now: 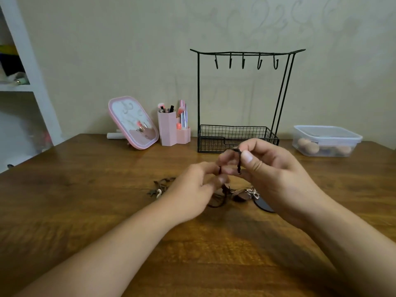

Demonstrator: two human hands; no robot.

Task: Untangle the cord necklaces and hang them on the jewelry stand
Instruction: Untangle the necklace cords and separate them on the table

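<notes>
A tangle of dark brown cord necklaces with small pendants lies on the wooden table, partly hidden under my hands. Above it my right hand pinches a loop of dark cord between thumb and fingers. My left hand pinches the same cord just below and to the left. More cord with a white charm lies to the left of my left hand. The black wire jewelry stand with several bare hooks and a basket base stands behind my hands.
A pink tilted mirror and pink brush holders stand left of the stand. A clear lidded box sits at the right. White shelves rise at the far left. A dark round pendant lies under my right wrist.
</notes>
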